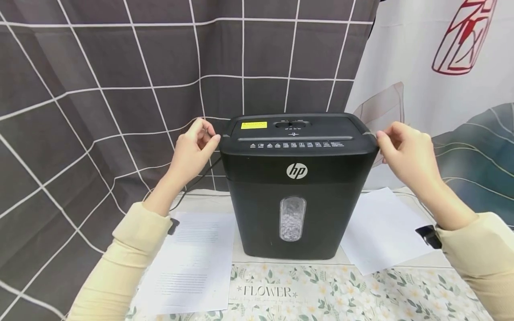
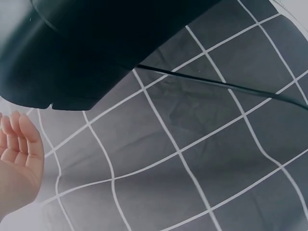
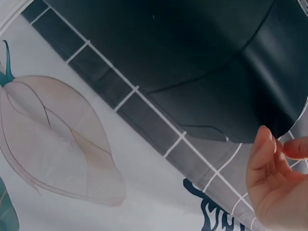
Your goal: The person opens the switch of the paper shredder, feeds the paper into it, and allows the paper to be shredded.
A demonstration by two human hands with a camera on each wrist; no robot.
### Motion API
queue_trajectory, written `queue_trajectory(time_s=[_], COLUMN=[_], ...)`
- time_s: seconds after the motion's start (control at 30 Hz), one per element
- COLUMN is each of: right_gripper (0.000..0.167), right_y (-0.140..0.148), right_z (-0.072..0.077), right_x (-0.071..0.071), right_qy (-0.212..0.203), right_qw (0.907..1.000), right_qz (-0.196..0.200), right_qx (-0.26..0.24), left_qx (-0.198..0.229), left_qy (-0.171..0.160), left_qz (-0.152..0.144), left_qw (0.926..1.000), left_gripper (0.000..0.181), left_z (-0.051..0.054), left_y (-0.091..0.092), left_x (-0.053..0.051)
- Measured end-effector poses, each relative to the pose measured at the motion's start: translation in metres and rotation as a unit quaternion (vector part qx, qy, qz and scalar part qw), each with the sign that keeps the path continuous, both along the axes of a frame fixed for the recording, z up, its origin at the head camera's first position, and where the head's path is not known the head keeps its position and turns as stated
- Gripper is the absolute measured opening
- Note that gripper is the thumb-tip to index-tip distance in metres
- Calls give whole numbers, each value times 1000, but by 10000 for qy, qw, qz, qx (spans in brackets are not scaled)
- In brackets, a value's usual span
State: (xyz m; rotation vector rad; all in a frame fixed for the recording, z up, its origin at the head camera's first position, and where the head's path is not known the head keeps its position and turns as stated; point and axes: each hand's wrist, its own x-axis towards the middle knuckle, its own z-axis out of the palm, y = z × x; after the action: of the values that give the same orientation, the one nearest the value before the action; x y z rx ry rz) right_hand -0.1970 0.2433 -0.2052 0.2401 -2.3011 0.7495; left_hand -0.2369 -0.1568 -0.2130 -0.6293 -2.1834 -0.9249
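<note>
A black HP paper shredder [image 1: 257,200] stands upright between my two hands, with paper scraps [image 1: 292,220] showing through its front window. My left hand [image 1: 192,147] is at the top left corner, fingers loosely bent; in the left wrist view a small gap separates its fingertips from the shredder's edge. At the opposite top corner is my right hand [image 1: 411,149], thumb and bent fingers close to the rim. In the right wrist view its fingertips [image 3: 263,134] meet the shredder's outline; whether they touch it I cannot tell. Neither hand visibly holds anything.
A printed sheet [image 1: 188,267] lies left of the shredder and a blank-looking sheet [image 1: 381,232] lies to its right. A floral mat [image 1: 277,285] covers the front of the table. Behind hangs a grey checked curtain [image 1: 265,53]; a black cord [image 2: 211,81] runs off the shredder's left side.
</note>
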Motion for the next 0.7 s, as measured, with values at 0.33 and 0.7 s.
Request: queue_trajectory(time_s=[0.33,0.7], right_gripper=[12,23], right_y=[4,-4], right_z=[-19,-50], right_x=[8,28], right_qy=[360,271], right_qw=[9957,9744], right_qz=[402,601], right_qx=[-759,-2151], left_qx=[221,97], left_qy=[292,274], left_qz=[41,155], left_qw=[9993,9995], left_gripper=[9,11], left_z=[-36,-89], left_y=[-14,-36], left_x=[10,25])
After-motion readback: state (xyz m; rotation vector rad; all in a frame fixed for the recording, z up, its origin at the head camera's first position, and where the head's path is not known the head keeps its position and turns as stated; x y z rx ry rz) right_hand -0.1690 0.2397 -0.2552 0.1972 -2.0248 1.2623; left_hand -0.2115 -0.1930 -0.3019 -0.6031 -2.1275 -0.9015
